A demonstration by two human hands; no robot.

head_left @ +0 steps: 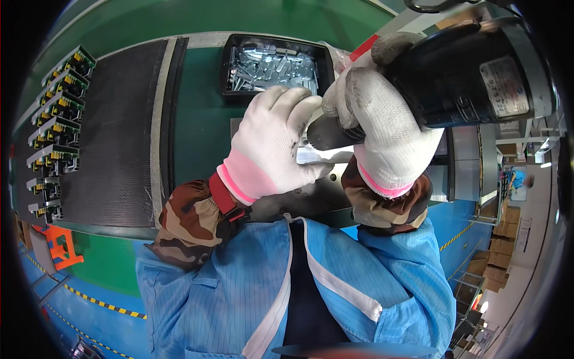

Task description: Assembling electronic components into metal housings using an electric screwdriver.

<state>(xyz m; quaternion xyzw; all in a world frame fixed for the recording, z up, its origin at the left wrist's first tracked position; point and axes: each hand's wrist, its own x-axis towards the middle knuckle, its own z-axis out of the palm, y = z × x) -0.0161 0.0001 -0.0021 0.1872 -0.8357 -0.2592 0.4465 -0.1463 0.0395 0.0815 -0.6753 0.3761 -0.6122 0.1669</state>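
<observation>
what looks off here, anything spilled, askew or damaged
Nothing looks spilled or plainly damaged. The only small oddity is dark smudging on the white glove of the left hand, which stands out against the pale knit. The metal parts lie jumbled, but inside the black bin.

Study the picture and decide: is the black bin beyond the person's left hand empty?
No, the black bin beyond the left hand holds a heap of shiny metal pieces.
</observation>
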